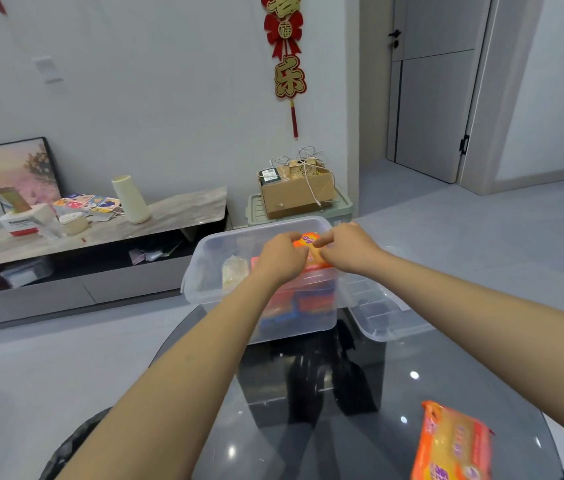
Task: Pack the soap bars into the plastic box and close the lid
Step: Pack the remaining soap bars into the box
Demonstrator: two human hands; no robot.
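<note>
both hands (pixel 282 256) (pixel 346 247) pinch one soap bar (pixel 311 249) over the plastic box (pixel 204 282).
i could jam it crooked on the stack, blocking the lid (pixel 388 313) by the table's far edge.

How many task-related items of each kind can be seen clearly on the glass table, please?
Orange-wrapped soap bars: 2, one held by both hands above the box, one lying on the table
Clear plastic box: 1
Clear lid: 1
Total: 4
More packs inside the box are too blurred to count.
</note>
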